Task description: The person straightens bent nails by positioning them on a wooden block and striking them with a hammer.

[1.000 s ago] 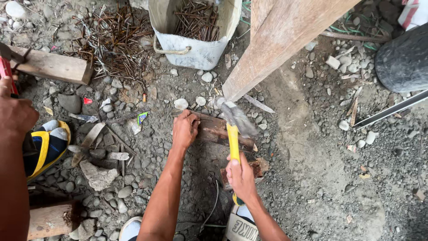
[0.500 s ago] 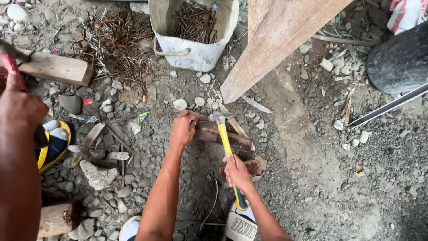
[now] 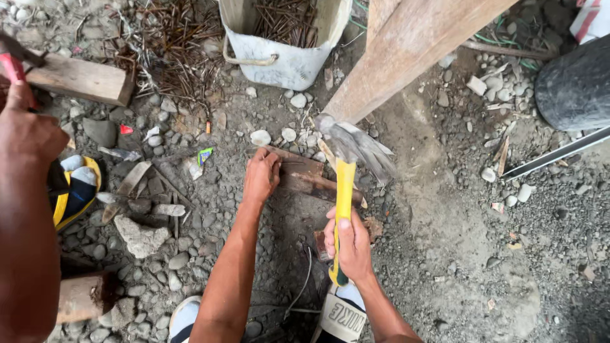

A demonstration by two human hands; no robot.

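My right hand (image 3: 348,244) grips yellow claw hammer (image 3: 346,184), raised; left hand (image 3: 262,176) pins wood scrap (image 3: 311,178). Fingers close, bad swing smashes them.

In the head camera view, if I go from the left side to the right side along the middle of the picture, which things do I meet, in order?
Yellow and black shoe → pale rock → left hand on a rusty wood piece → right hand gripping the yellow-handled hammer → thin metal bar.

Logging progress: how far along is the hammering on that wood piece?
Done: a bucket holds rusty nails. In hand: right hand has the yellow-handled hammer raised, head blurred; left hand pins the small wood piece on the gravel. Left: loose nail pile beside the bucket.
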